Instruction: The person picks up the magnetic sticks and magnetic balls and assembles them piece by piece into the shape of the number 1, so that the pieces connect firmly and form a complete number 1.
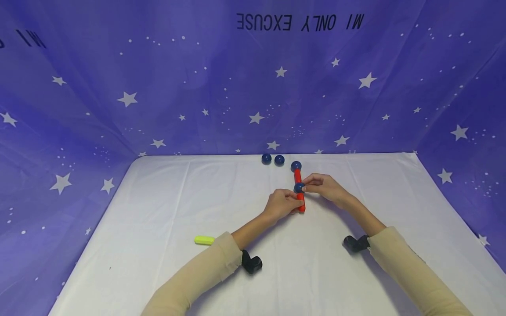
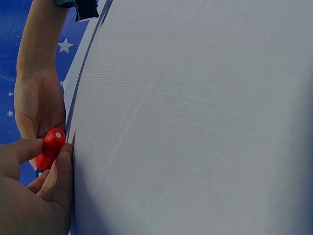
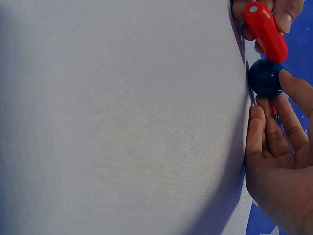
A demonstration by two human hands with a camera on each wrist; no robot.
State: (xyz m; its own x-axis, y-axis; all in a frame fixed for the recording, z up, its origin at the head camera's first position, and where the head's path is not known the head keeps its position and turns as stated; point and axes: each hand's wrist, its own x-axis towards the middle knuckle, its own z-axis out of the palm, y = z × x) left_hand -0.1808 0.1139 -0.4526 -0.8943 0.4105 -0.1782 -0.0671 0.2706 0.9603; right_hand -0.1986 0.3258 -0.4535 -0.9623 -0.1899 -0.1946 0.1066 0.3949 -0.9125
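Note:
My left hand (image 1: 282,204) pinches a red rod (image 2: 50,149) between thumb and fingers. A pale round dot marks the rod's near end. At its far end the rod meets a blue ball (image 3: 265,78), which my right hand (image 1: 326,188) holds between thumb and fingertips. Beyond that ball, a second red rod (image 1: 298,176) runs away from me to another blue ball (image 1: 296,166), so the pieces form a nearly straight line. In the right wrist view the second rod is mostly hidden behind the right fingers.
Two loose blue balls, a left one (image 1: 266,159) and a right one (image 1: 279,160), sit near the back edge of the white-covered table (image 1: 158,197). A yellow rod (image 1: 204,240) lies beside the left sleeve, partly covered by it. Purple star-patterned cloth (image 1: 221,87) hangs around the table.

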